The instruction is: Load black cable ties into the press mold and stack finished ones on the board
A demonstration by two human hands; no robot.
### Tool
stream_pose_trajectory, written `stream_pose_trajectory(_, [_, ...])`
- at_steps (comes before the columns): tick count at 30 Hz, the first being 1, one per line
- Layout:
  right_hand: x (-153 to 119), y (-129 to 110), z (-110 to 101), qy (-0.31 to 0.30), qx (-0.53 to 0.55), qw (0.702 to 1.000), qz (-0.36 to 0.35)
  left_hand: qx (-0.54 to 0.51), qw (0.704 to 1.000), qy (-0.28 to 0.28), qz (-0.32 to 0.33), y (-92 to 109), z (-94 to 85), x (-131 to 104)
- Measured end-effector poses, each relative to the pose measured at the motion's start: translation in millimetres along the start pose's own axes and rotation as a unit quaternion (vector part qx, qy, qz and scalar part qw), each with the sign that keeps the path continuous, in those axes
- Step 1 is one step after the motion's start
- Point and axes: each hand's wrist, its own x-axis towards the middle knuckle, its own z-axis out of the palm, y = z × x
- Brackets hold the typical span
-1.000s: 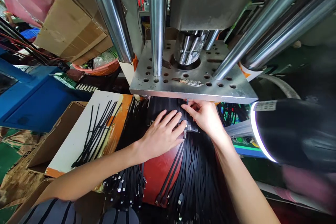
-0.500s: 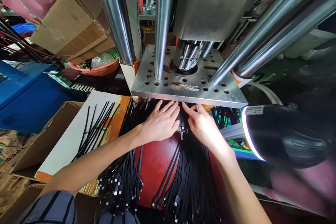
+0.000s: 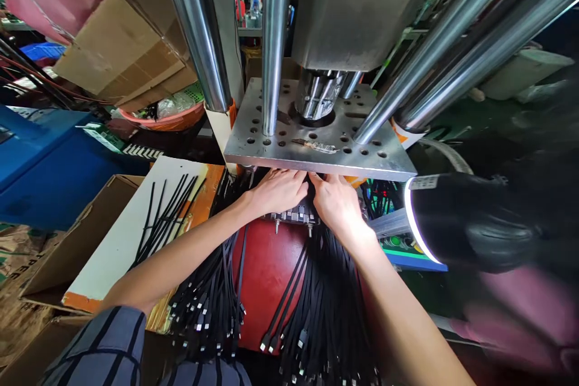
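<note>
My left hand [image 3: 280, 190] lies palm down on a dark fixture, fingers stretched forward and partly under the steel press plate [image 3: 312, 163]. Close beside it, my right hand [image 3: 335, 202] reaches beneath the same plate. Its fingertips are hidden, so I cannot tell what they hold, if anything. Along the fixture's front edge, a row of small metal connector blocks [image 3: 296, 215] shows between and below my hands. Black cables with metal plugs hang in a left bundle [image 3: 205, 301] and a right bundle [image 3: 323, 307] over the red surface [image 3: 266, 277].
Thick steel columns [image 3: 196, 36] rise around the plate. A black lamp with a bright ring [image 3: 470, 220] stands close to my right forearm. Several loose black cables [image 3: 169, 211] lie on a white board [image 3: 111, 241] at left. An open cardboard box [image 3: 85, 217] is beyond it.
Both hands have moved forward, farther under the plate. More of the fixture's front row of metal blocks now shows. The view has shifted slightly.
</note>
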Motion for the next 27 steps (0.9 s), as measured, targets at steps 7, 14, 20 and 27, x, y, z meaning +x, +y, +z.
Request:
stream_pose_trajectory(7, [55.6,8.5,16.0,0.038,0.044,0.998,0.006,-0.001,1.000,0.014,0.014,-29.2,3.4,40.0])
stream_pose_trajectory(14, [-24.0,11.2,3.7,0.058,0.075,0.994,-0.050,-0.065,0.991,0.083,0.078,1.8,-25.8,-29.6])
stream_pose_trajectory(20, [-206.2,-18.3,40.1,0.020,0.080,0.988,0.128,0.036,0.961,-0.061,-0.269,27.0,-23.2,-189.9])
stream_pose_trajectory(27, [-219.5,-12.7,61.6,-0.035,0.198,0.951,0.236,-0.110,0.920,-0.067,-0.369,0.3,13.5,-213.4])
